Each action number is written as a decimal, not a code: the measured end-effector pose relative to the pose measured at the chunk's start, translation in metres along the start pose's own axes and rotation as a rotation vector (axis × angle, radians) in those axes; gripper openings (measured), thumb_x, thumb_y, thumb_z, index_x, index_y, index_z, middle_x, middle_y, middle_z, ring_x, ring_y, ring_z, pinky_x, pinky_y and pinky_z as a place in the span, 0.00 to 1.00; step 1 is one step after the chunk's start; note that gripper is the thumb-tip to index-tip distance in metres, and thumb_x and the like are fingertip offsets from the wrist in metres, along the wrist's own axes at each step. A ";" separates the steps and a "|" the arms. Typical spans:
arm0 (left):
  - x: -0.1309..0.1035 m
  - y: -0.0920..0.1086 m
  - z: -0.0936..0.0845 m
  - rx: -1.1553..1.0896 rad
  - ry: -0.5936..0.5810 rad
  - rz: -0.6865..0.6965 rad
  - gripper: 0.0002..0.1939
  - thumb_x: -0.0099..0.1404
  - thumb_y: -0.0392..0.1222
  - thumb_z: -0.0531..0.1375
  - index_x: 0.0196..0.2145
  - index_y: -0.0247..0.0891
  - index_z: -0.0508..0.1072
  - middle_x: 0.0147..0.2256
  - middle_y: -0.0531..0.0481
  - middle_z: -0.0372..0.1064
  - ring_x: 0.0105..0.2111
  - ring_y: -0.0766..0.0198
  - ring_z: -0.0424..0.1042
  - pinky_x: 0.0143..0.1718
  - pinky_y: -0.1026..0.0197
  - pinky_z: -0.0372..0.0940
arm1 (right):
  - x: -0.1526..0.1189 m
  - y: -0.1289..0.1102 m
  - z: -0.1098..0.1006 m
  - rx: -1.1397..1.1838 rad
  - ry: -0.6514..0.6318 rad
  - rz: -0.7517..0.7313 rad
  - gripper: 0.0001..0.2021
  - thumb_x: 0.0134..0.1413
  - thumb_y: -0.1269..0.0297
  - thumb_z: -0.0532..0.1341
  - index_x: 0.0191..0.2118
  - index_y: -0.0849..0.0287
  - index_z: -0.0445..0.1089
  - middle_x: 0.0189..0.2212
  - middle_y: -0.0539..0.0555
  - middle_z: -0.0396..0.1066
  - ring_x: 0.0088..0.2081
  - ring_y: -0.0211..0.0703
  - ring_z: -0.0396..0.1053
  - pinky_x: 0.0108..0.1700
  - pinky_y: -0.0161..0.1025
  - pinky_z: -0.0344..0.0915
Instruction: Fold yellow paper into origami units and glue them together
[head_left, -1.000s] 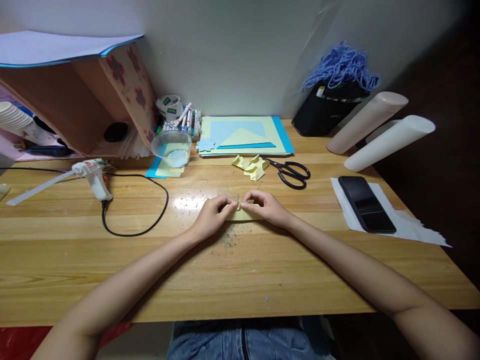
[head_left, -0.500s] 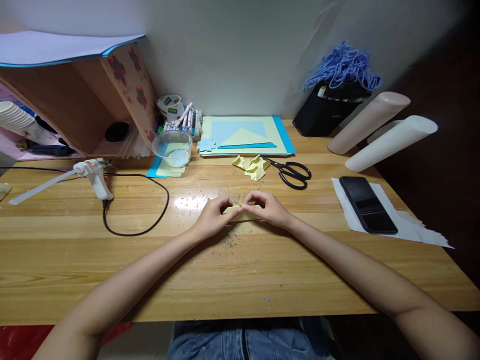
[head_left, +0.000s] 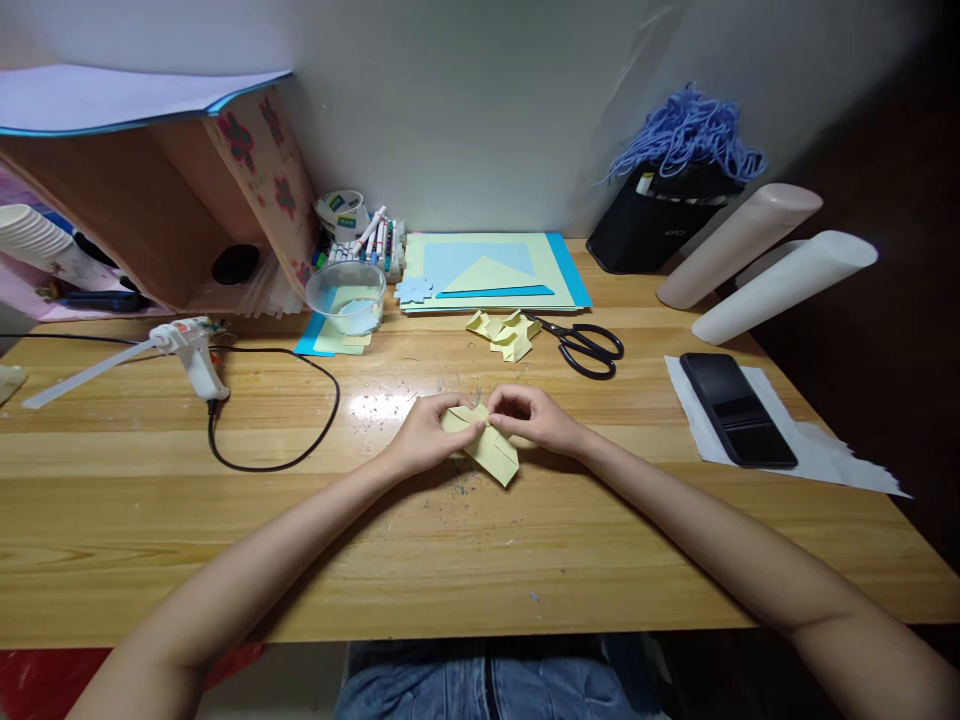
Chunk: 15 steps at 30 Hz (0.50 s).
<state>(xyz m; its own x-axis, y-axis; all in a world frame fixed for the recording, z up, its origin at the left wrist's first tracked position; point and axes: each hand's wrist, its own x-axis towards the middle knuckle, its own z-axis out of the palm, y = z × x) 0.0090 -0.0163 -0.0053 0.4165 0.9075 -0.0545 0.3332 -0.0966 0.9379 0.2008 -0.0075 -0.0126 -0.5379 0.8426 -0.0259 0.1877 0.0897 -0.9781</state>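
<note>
A pale yellow piece of folded paper (head_left: 493, 455) is held just above the middle of the table, slanting down toward the right. My left hand (head_left: 431, 435) pinches it with the thumb on top; the fingers behind are partly hidden. At its upper right edge, my right hand (head_left: 536, 418) has thumb and fingertips closed on the paper. Just beyond my hands lie several folded yellow paper pieces (head_left: 514, 338), touching the tip of a pair of black-handled scissors (head_left: 589, 348).
On the left is a white glue gun (head_left: 191, 355) with a looping black cable. A clear plastic bowl (head_left: 346, 295), markers (head_left: 371, 240) and stacked coloured paper (head_left: 570, 270) line the back. To the right are a black phone (head_left: 739, 410), two pale rolls (head_left: 784, 287) and a black holder (head_left: 637, 230).
The folded paper has turned from lying crosswise between both hands to slanting toward me, showing its broad creased face. My right thumb has shifted up to its edge.
</note>
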 end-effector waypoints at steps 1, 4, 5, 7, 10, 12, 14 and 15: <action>0.000 0.000 0.000 0.014 0.004 0.004 0.12 0.54 0.47 0.59 0.30 0.34 0.71 0.24 0.53 0.67 0.24 0.69 0.64 0.25 0.68 0.58 | 0.000 0.000 0.000 -0.001 -0.002 0.000 0.10 0.49 0.58 0.59 0.29 0.60 0.64 0.25 0.49 0.62 0.27 0.35 0.59 0.29 0.33 0.57; 0.001 -0.001 0.001 0.048 0.010 0.011 0.12 0.53 0.47 0.59 0.29 0.34 0.70 0.24 0.54 0.67 0.24 0.69 0.64 0.25 0.69 0.58 | 0.000 -0.001 0.001 -0.012 0.007 0.005 0.09 0.49 0.59 0.59 0.28 0.61 0.64 0.24 0.49 0.61 0.26 0.34 0.58 0.28 0.33 0.56; 0.001 -0.001 0.001 0.054 0.009 0.012 0.12 0.53 0.47 0.59 0.29 0.34 0.70 0.24 0.54 0.67 0.24 0.69 0.64 0.25 0.68 0.58 | 0.000 -0.002 0.001 -0.015 0.012 0.007 0.09 0.49 0.60 0.59 0.28 0.61 0.64 0.23 0.48 0.61 0.26 0.34 0.58 0.27 0.33 0.55; 0.001 -0.002 0.001 0.054 0.001 0.015 0.12 0.54 0.47 0.58 0.29 0.34 0.71 0.24 0.53 0.67 0.24 0.69 0.64 0.25 0.68 0.58 | 0.001 -0.004 0.002 -0.018 0.025 0.006 0.09 0.48 0.60 0.59 0.27 0.61 0.63 0.23 0.48 0.60 0.26 0.35 0.58 0.28 0.33 0.55; 0.001 -0.002 0.000 0.034 -0.011 0.026 0.12 0.55 0.47 0.57 0.29 0.33 0.71 0.25 0.52 0.67 0.25 0.68 0.64 0.26 0.68 0.58 | 0.001 -0.004 0.002 -0.003 0.036 0.002 0.09 0.49 0.59 0.59 0.28 0.60 0.63 0.24 0.48 0.60 0.26 0.35 0.58 0.29 0.33 0.56; 0.001 -0.002 -0.001 0.023 -0.005 0.026 0.12 0.56 0.47 0.56 0.30 0.33 0.71 0.26 0.52 0.67 0.25 0.69 0.64 0.26 0.68 0.58 | 0.000 -0.004 0.002 -0.005 0.018 -0.001 0.09 0.50 0.60 0.58 0.28 0.60 0.62 0.24 0.48 0.60 0.26 0.34 0.57 0.28 0.33 0.56; 0.001 0.000 -0.001 0.020 0.004 0.021 0.13 0.56 0.47 0.56 0.30 0.33 0.71 0.26 0.52 0.67 0.25 0.69 0.63 0.26 0.69 0.58 | 0.000 -0.003 0.002 -0.033 -0.008 -0.002 0.09 0.50 0.60 0.58 0.28 0.61 0.62 0.23 0.48 0.59 0.25 0.33 0.56 0.27 0.32 0.54; 0.000 0.000 -0.001 0.022 0.005 0.018 0.13 0.56 0.48 0.56 0.30 0.33 0.70 0.26 0.52 0.67 0.25 0.69 0.63 0.26 0.69 0.58 | -0.001 -0.003 0.002 -0.052 -0.019 -0.001 0.08 0.50 0.61 0.58 0.28 0.61 0.62 0.22 0.47 0.59 0.25 0.33 0.56 0.27 0.32 0.54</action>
<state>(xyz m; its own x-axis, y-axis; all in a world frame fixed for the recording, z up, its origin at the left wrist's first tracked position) 0.0085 -0.0157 -0.0047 0.4186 0.9075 -0.0360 0.3446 -0.1221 0.9308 0.1994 -0.0093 -0.0097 -0.5536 0.8323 -0.0290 0.2288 0.1185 -0.9662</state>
